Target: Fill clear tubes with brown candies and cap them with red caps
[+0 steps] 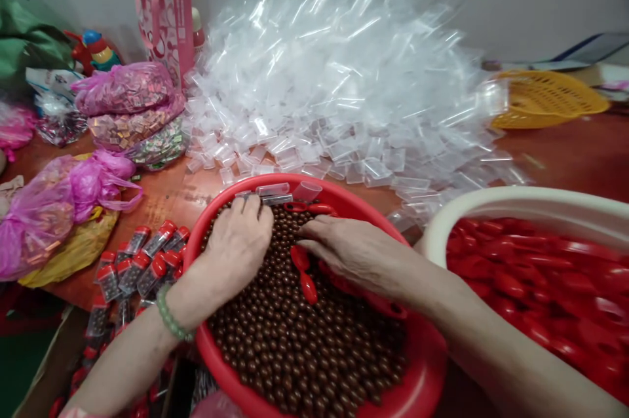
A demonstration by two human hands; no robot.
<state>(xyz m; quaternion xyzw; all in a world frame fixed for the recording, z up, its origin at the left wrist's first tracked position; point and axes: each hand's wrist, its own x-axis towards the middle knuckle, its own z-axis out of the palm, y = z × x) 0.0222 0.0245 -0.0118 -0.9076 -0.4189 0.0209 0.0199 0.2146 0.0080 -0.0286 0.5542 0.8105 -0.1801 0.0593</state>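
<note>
Reaches in from the lower left with the left hand (239, 234), back of the hand turned up, forearm slanting over the near left rim of a red basin (366, 203). Bends the left fingers down at the clear tubes (307, 192) inside the far rim, hiding the fingertips; cannot tell whether gripping one. Wears a green bead bracelet (170, 313) on the left wrist. Brings the right hand (354, 251) in from the lower right, lower arm laid across the basin's right rim, wrist nearly straight, fingers pointing toward the left hand and partly curled, well apart from it. Has red pieces (308, 288) at and below the right fingertips; cannot tell whether pinching any. Holds both hands over small brown balls (304, 346), spread beneath and on the near side of them.

To the right of the right hand, has a white tub (435, 234) of red parts (531, 287) beside the basin, partly covered by the right forearm. Beyond both hands, faces a tall heap of clear cases (334, 90) on the surface (162, 198), behind the basin's far rim, with a yellow basket (545, 100) farther right. To the left of the left hand, has filled red-capped containers (132, 274) close to the basin, partly behind the left forearm, then pink plastic bags (128, 90) and a pink paper bag (167, 25) farther off.
</note>
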